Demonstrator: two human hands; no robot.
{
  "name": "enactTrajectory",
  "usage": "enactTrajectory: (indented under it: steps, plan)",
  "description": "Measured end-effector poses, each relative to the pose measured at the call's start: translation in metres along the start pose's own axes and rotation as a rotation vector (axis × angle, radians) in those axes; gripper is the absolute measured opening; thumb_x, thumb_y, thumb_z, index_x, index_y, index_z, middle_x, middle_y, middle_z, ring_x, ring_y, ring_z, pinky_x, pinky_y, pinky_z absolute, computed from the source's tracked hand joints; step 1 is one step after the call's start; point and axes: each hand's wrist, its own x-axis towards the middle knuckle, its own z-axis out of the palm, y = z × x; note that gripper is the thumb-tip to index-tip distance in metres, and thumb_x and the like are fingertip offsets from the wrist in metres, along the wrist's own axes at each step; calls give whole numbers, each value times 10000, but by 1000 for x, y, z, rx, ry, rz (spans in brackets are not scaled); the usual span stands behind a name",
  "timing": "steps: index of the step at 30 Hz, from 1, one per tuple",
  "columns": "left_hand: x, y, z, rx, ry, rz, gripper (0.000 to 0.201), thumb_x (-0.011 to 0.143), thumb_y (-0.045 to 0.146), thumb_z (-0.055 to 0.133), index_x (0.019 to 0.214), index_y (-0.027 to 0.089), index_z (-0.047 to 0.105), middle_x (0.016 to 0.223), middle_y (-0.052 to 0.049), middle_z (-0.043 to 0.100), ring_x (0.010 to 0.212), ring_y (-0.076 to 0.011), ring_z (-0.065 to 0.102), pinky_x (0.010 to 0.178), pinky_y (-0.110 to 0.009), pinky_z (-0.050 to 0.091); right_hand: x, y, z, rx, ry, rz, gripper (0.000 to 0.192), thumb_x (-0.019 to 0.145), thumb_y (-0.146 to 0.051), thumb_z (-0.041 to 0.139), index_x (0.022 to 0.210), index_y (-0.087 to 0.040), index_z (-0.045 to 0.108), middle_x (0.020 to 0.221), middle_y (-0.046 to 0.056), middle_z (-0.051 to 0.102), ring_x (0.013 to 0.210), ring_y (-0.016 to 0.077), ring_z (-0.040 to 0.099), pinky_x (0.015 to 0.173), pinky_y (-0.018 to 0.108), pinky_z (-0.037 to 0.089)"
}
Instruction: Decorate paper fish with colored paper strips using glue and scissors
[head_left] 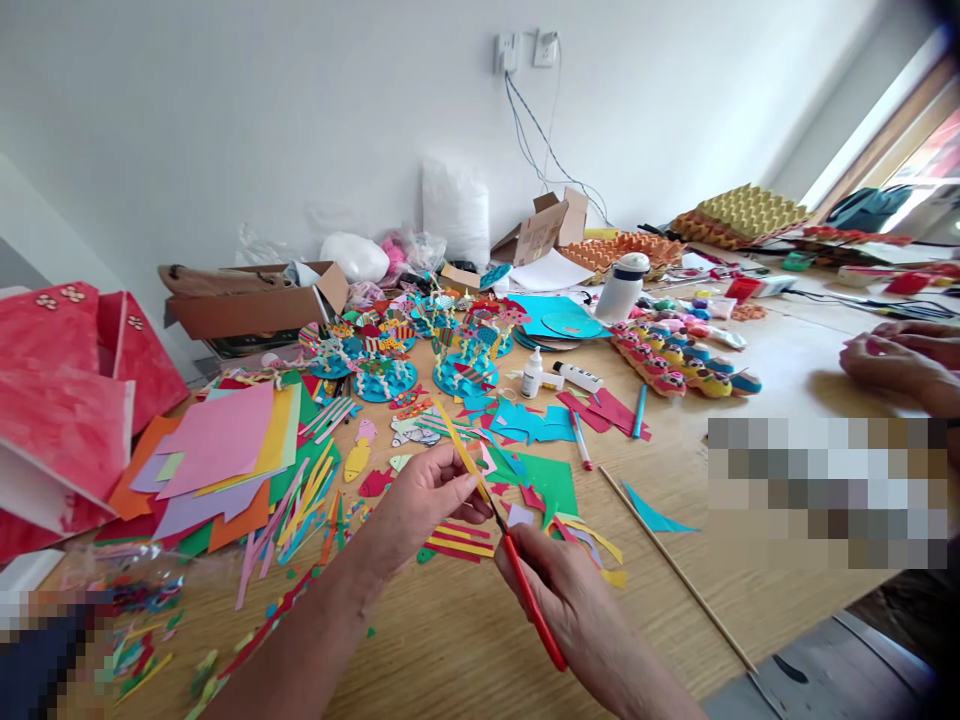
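Observation:
My left hand (431,488) pinches a narrow yellow paper strip (453,434), which points up and away from me. In my right hand (566,582) are red-handled scissors (531,606), their blades meeting the strip's near end by my left fingertips. Whether the blades are parted cannot be made out. Under and around both hands lie paper scraps, among them a green sheet (553,482) and red and yellow strips (459,541). Left of my left hand are a yellow paper fish (358,460) and a bundle of coloured strips (309,500).
Stacked coloured paper (221,435) lies at the left. Behind are blue round bases with paper fish (386,378), a glue bottle (532,374) and painted egg-carton pieces (679,360). A wooden stick (675,565) crosses the right side. Another person's hands (900,360) are at far right.

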Motion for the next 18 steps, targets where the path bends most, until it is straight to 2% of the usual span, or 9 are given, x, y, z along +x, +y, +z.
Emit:
enactTrajectory:
  steps: [9,18]
  plan:
    - [1,-4,0,6,-14,14,168,759,289,551,833,139,534,766,-26,612,668,-115,600,633,-237,497,-1,5,1,-51,39,-18,344,828,-414,301,555,-204,310,497,-49,333,480,92,253,440,217,206]
    - [2,-6,0,4,1,18,162,746,286,568,824,146,543,737,-10,612,643,-106,593,617,-231,496,-2,15,4,-160,137,-119,323,838,-379,304,570,-206,357,480,-32,433,425,86,318,420,203,230]
